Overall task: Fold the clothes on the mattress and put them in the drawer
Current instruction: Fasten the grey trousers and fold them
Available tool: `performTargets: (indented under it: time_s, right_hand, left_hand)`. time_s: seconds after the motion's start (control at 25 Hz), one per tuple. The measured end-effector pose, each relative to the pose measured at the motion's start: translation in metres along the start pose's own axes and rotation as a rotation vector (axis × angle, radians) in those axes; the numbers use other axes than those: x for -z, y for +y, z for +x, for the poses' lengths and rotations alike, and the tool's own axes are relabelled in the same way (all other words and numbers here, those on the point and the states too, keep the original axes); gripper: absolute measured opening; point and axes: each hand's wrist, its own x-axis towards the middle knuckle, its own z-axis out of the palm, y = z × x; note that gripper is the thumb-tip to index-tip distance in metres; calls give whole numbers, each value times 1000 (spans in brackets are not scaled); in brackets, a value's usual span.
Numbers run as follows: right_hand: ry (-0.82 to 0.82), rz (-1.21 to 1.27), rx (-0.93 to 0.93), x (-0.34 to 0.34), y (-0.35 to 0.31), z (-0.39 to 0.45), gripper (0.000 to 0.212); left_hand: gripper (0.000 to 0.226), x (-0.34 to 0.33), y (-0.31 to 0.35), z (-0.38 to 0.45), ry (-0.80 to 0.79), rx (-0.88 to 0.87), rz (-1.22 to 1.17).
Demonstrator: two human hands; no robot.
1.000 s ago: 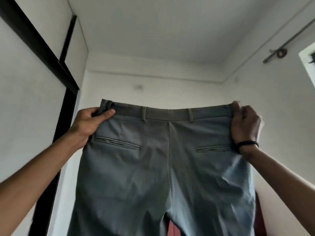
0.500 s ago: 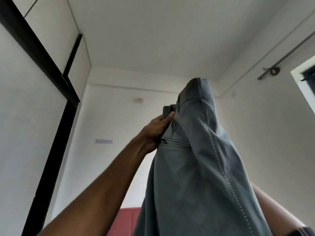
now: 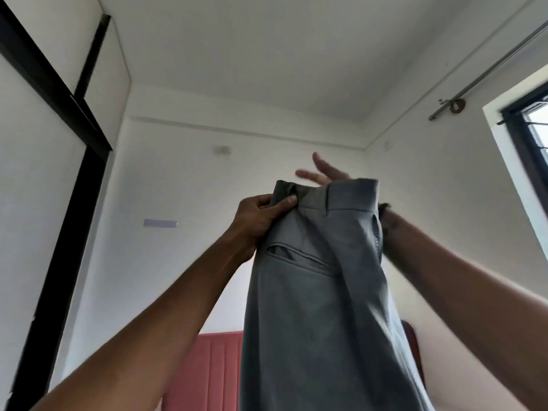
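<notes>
Grey trousers [image 3: 320, 286], centre to lower centre of the frame, held aloft and doubled along their length, the long axis hanging straight down from the waistband at centre. Behind them, at the bottom of the frame, a red padded headboard [image 3: 213, 372]; the mattress and drawer are out of view. Left hand [image 3: 261, 216], left of centre: fingers [image 3: 284, 202] closed in a pinch on the left corner of the waistband, carrying the garment. Right hand [image 3: 324, 173], just above the waistband: fingers spread and open, gripping nothing (its palm is hidden behind the cloth, so contact cannot be told). The trousers lie directly below both hands; the left hand is the nearer and governs the next fold, probably lowering for a crosswise fold.
</notes>
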Motion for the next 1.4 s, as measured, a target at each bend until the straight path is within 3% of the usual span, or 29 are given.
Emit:
performTargets:
  time_s: [0.04,0.08,0.12,0.16,0.24,0.32,0.4,0.56,0.76,0.84,0.96,1.04,1.12,1.16,1.24,1.28,1.32,1.4]
  right_hand:
    - [-100,-5,-21,4,-14,5,112]
    - [-194,-111,-52,9,-26,15,86]
    - [-227,-284,-78,11,-29,24,64]
    - [-206,-472,-97,14,-32,32,59]
    - [-120,-862,-143,20,-19,41,80]
    - [-119,-1060,-143,20,-8,43,95]
    - [-144,-1006,-209,32,-5,42,96]
    - [-65,-765,-339,75,-22,39,61]
    - [250,-484,-217,87,-20,45,44]
    - [311,-359,-230,85,-12,43,45]
    - [364,-136,-210,85,0,39,60]
    - [505,-110,-135,88,-10,46,78]
    - [741,-234,31,87,-49,56,88]
    - [892,-330,216,85,-78,60,86]
    - [1109,-586,702,68,-126,47,77]
    - [1150,-790,850,50,-134,27,72]
    - [1152,-1019,861,30,-123,1,67]
    - [1012,-1347,753,0,-54,-52,58]
  left_hand:
    - [30,3,-3,6,48,-34,81]
    - [29,5,-4,9,80,-65,150]
    - [29,4,-5,13,90,-89,224]
    - [31,2,-8,15,93,-112,278]
    - [35,-4,-12,19,143,-152,333]
    - [30,-8,-16,24,218,-211,335]
    - [21,-7,-15,27,257,-257,322]
    - [29,7,-7,24,207,-347,461]
    - [21,11,7,24,146,-420,672]
    - [33,8,9,29,186,-366,636]
    - [45,12,-6,27,255,-150,449]
    - [45,10,-2,29,219,-59,291]
    - [39,-3,38,43,295,-138,274]
    - [37,-15,75,50,413,-273,326]
    - [42,-44,141,42,637,-709,602]
    - [48,-61,159,23,711,-914,811]
    - [55,-79,156,-6,755,-994,1020]
    - [63,-95,93,-70,713,-917,1192]
